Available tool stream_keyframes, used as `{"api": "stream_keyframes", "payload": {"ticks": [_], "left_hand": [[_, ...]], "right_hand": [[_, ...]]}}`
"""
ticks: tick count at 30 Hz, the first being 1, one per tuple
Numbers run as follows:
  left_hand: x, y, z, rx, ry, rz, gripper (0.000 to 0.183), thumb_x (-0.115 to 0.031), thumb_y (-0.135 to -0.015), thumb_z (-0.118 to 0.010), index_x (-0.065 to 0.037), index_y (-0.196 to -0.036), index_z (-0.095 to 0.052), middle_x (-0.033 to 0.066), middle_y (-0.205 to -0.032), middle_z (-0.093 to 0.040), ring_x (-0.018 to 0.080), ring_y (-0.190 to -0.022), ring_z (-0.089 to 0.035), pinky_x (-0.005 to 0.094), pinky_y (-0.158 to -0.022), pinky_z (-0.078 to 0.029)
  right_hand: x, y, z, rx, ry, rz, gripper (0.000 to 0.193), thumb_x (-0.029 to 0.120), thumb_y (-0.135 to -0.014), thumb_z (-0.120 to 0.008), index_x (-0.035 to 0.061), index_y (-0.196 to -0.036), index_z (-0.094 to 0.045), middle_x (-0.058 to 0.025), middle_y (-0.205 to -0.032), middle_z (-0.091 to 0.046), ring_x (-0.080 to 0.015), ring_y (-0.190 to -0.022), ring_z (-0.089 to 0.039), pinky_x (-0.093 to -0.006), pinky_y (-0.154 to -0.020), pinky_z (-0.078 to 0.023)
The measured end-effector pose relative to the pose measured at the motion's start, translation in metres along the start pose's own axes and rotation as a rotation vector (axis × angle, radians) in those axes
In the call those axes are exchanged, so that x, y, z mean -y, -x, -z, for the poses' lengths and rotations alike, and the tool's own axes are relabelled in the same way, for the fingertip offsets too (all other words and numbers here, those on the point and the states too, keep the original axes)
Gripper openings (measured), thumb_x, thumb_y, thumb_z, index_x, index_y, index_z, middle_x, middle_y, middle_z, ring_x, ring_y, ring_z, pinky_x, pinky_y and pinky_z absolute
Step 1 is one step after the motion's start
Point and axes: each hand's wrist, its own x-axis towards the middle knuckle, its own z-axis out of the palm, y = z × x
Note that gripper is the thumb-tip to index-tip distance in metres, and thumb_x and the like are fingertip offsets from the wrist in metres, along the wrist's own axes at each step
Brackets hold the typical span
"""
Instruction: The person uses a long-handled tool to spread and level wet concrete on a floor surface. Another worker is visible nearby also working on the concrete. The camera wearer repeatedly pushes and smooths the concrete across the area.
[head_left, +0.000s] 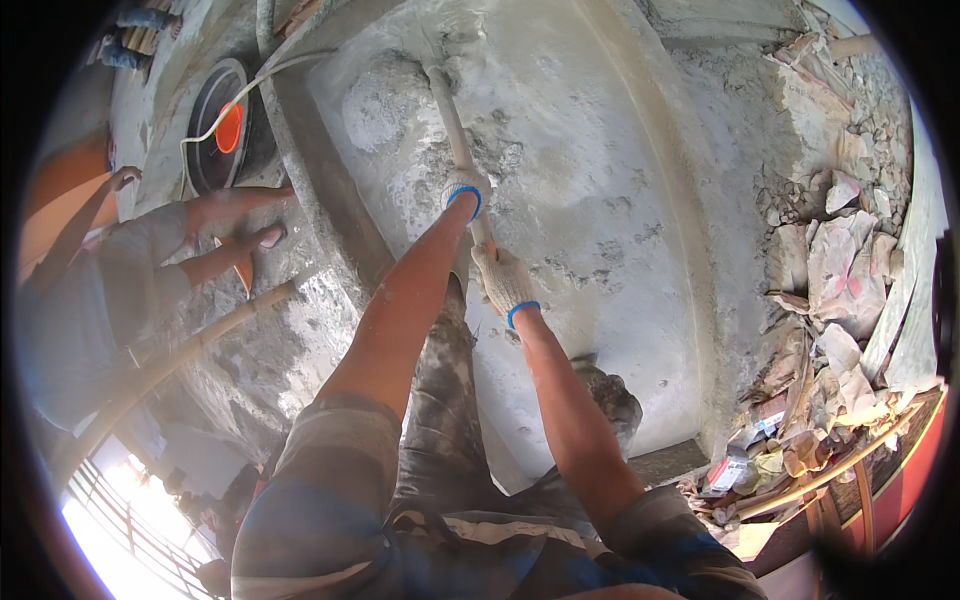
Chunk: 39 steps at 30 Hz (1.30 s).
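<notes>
My left hand (467, 188), in a knitted white work glove with a blue cuff, is wrapped round a long tool handle (450, 120). Lower on the same handle, close to my body, my right hand (503, 278) is closed in a matching glove. The handle slants away from me into wet grey cement (590, 200). Its far end meets a lumpy patch of the mix, where the tool's head is sunk and its kind cannot be made out. Cement fills a wide, shallow trough (690, 240) in front of me.
At left, a person (110, 290) sits near a long pole (190, 350). Beyond the trough's left wall (325, 170) is a black tub (205, 160) with an orange bowl (229, 129) and a pale hose (245, 92). Torn paper sacks (845, 270) and debris lie at right.
</notes>
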Motion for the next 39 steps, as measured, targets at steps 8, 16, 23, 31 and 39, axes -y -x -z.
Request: {"api": "stream_keyframes", "payload": {"ticks": [8, 16, 23, 31, 39], "left_hand": [[-0.058, 0.209, -0.153, 0.411, 0.877, 0.406, 0.032, -0.019, -0.09, -0.075, 0.001, -0.113, -0.063, 0.016, -0.084, -0.069, 0.0236, -0.063, -0.072, 0.0398, -0.05, -0.063], [-0.012, 0.319, -0.161, 0.629, 0.929, 0.534, 0.032, -0.022, -0.09, -0.078, -0.006, -0.106, -0.056, 0.0071, -0.078, -0.058, 0.0197, -0.06, -0.063, 0.0404, -0.058, -0.067], [0.009, 0.252, -0.115, 0.662, 0.955, 0.591, 0.03, -0.02, -0.09, -0.079, -0.003, -0.103, -0.058, 0.0058, -0.079, -0.059, 0.0194, -0.063, -0.065, 0.039, -0.061, -0.067], [-0.019, 0.16, -0.089, 0.478, 1.061, 0.561, 0.025, -0.019, -0.091, -0.079, -0.004, -0.098, -0.06, 0.0033, -0.079, -0.06, 0.0144, -0.059, -0.061, 0.0318, -0.05, -0.055], [-0.063, 0.071, -0.056, 0.274, 1.144, 0.326, 0.03, -0.024, -0.095, -0.077, -0.001, -0.105, -0.06, 0.0056, -0.085, -0.063, 0.0137, -0.068, -0.062, 0.0342, -0.06, -0.054]], "right_hand": [[-0.172, 0.157, 0.126, -0.195, 0.148, -0.237, 0.045, 0.046, -0.101, -0.07, 0.0011, -0.107, -0.071, -0.0088, -0.072, -0.069, -0.0193, -0.061, -0.069, -0.0395, -0.059, -0.056], [-0.251, 0.219, 0.086, -0.36, 0.444, -0.324, 0.042, 0.041, -0.092, -0.079, 0.0033, -0.11, -0.074, -0.0163, -0.084, -0.075, -0.0315, -0.075, -0.075, -0.0448, -0.072, -0.059], [-0.227, 0.167, 0.048, -0.291, 0.472, -0.358, 0.043, 0.043, -0.092, -0.079, 0.0056, -0.113, -0.072, -0.023, -0.091, -0.076, -0.0435, -0.087, -0.076, -0.0504, -0.077, -0.058], [-0.194, 0.072, 0.07, -0.204, 0.556, -0.335, 0.042, 0.041, -0.091, -0.082, 0.0057, -0.111, -0.071, -0.0207, -0.086, -0.075, -0.0406, -0.083, -0.076, -0.0492, -0.073, -0.058], [-0.132, -0.058, 0.08, -0.18, 0.464, -0.187, 0.037, 0.034, -0.092, -0.081, 0.0035, -0.109, -0.072, -0.0182, -0.079, -0.072, -0.0315, -0.072, -0.073, -0.0443, -0.069, -0.056]]}}
